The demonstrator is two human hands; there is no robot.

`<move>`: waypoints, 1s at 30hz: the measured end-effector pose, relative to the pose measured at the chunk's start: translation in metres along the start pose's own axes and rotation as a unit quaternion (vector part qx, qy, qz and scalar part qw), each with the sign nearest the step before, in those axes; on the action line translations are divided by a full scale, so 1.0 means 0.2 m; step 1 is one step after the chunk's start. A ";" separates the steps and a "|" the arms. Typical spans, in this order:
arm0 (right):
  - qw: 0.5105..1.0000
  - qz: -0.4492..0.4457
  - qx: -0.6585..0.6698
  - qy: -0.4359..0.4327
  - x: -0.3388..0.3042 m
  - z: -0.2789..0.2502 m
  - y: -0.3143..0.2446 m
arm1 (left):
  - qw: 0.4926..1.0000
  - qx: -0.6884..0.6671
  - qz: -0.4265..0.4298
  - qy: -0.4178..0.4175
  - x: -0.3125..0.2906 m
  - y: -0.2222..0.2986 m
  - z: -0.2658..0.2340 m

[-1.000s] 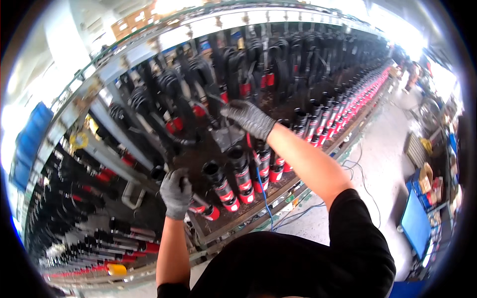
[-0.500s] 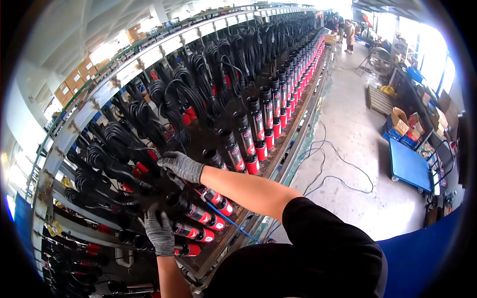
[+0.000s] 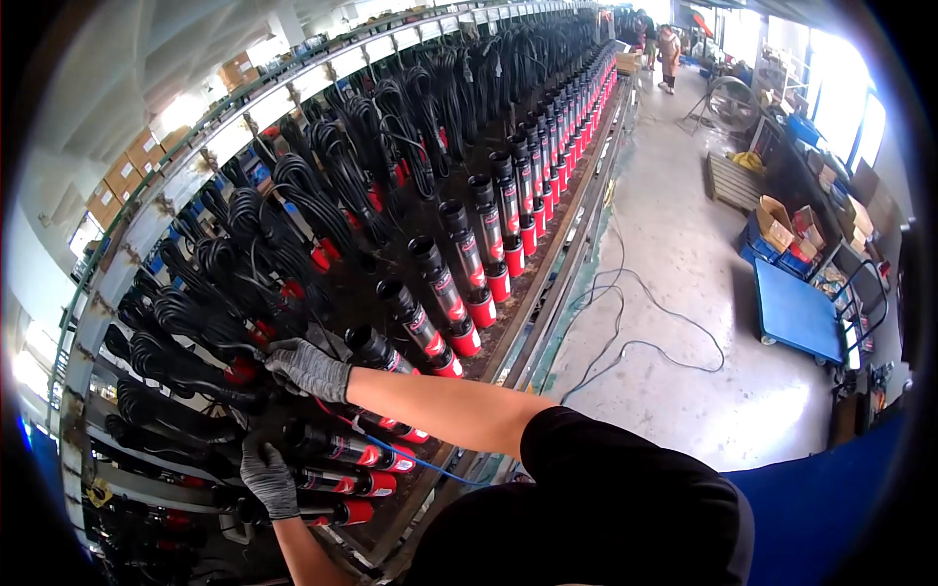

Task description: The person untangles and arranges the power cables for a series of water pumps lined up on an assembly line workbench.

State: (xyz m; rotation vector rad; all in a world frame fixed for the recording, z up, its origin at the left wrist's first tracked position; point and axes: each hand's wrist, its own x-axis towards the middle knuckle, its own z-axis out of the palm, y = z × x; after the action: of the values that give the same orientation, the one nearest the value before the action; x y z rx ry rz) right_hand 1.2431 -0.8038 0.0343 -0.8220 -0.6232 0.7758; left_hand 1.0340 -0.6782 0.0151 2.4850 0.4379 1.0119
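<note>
My right hand (image 3: 311,369), in a grey knit glove, reaches into the rack with its fingers closed beside the end of a black cable bundle (image 3: 186,371). What it grips is hidden under the fingers. Lower and to the left is my left hand (image 3: 270,481), gloved alike, its fingers apart beside the dark top ends of the nearest cylinders; nothing shows in it. Those cylinders are tube-shaped pumps with black tops, shiny bodies and red ends, such as the leaning pump (image 3: 354,449) just right of that hand. A thin blue hose (image 3: 420,466) crosses the near pumps.
A long row of upright pumps (image 3: 457,244) stretches away along the metal rack edge (image 3: 508,361). Behind them cable bundles (image 3: 337,161) hang from a rail (image 3: 230,142). On the floor to the right lie loose cables (image 3: 674,356), with a blue cart (image 3: 799,311) and pallet (image 3: 735,183) beyond.
Both hands have moved left and slightly down in the picture, while the whole view has shifted left too. My right hand's fingers have moved nearer the lower cable bundles.
</note>
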 end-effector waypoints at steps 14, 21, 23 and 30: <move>0.998 0.032 0.061 0.000 0.01 0.00 -0.05 | 0.997 0.049 -0.035 0.039 -0.07 -0.04 0.05; 0.997 -0.023 -0.013 -0.068 -0.01 0.05 0.01 | 0.996 0.030 -0.050 0.061 -0.14 -0.12 -0.04; 0.988 -0.030 -0.139 -0.062 -0.07 0.03 -0.04 | 0.994 0.033 -0.081 0.063 -0.14 -0.04 -0.01; 0.997 -0.040 -0.058 -0.034 -0.10 -0.02 -0.09 | 0.994 0.009 -0.064 0.086 -0.17 0.07 -0.03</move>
State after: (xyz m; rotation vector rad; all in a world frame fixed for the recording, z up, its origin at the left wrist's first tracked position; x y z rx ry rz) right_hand 1.2420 -0.8293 0.0440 -0.8743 -0.7625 0.7026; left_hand 1.0084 -0.7025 0.0064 2.3600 0.6533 1.1786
